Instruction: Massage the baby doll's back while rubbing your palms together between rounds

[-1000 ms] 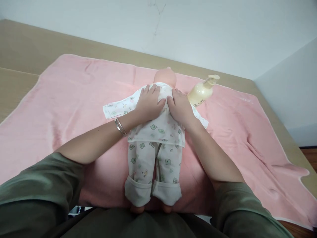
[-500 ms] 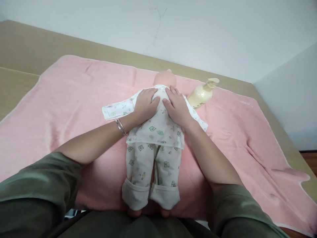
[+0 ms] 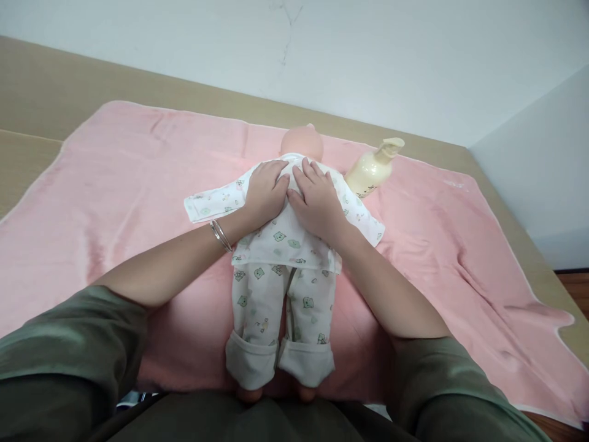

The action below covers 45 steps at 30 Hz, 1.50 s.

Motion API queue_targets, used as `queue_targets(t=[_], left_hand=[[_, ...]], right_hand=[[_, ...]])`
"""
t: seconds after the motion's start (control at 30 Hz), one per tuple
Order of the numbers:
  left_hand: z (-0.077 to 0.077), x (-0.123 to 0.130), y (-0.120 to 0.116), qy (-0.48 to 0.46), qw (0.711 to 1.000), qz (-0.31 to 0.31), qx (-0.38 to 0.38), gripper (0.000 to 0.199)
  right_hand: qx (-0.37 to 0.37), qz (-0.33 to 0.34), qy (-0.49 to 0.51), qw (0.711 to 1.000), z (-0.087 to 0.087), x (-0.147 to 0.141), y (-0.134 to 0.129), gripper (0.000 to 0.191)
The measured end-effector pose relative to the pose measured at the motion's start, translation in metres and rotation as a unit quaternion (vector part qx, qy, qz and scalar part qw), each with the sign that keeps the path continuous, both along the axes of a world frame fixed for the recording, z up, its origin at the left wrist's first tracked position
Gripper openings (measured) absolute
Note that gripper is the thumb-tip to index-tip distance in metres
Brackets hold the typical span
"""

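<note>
From the left, a soft pink blanket with a pale edge covers much of a light wood-toned table. The left hand, a silver-coloured metal bangle at its wrist, lies flat with its fingers together, grasping nothing; its thumb has slid slightly outward from the middle. Under it, in the blanket's centre, lies a smooth-headed doll in white, animal-printed shirt and trousers, apparently face down, arms spread, feet toward the person. The right hand is flat too, fingers slightly parted and gripping nothing; over the last second it has moved inward from the shoulder to the upper middle of the back. I judge this a light stroke over the cloth, since the doll has barely shifted. Just beyond its right sleeve leans a glossy cream-coloured pump bottle; its dark lettering is too small to read, and no brand is legible
</note>
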<state>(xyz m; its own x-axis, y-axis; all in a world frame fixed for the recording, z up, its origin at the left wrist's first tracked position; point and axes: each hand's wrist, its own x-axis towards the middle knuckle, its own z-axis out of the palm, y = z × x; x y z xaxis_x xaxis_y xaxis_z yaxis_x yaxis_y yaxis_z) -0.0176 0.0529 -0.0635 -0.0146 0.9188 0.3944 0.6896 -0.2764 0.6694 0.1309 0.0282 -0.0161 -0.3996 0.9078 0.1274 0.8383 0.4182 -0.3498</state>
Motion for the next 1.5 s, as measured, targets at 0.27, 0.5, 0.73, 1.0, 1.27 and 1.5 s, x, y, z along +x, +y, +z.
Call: queue_targets(t=[0.27,0.5,0.73,1.0,1.27,1.5], left_hand=[[0.001,-0.002,0.001,-0.003,1.000,-0.029,-0.004,0.051],[0.002,0.000,0.000,-0.004,1.000,-0.022,0.000,0.050],[-0.001,0.000,0.002,-0.001,1.000,-0.005,0.004,0.049],[0.000,0.000,0.001,0.000,1.000,-0.024,0.007,0.046],[0.003,-0.027,0.019,-0.015,1.000,-0.026,-0.006,0.050],[0.082,0.001,0.012,-0.235,0.972,-0.012,-0.028,0.054]], right_hand=[[0.051,-0.026,0.038,0.998,0.003,0.004,0.002,0.059],[0.004,0.007,0.036,0.999,0.017,0.007,0.002,0.057],[-0.013,-0.013,-0.001,1.000,0.008,0.003,0.006,0.060],[0.058,-0.024,0.042,0.997,0.006,0.001,0.000,0.058],[0.165,-0.040,0.050,0.984,0.035,0.026,0.008,0.057],[0.343,-0.128,0.182,0.912,0.068,0.080,0.028,0.052]])
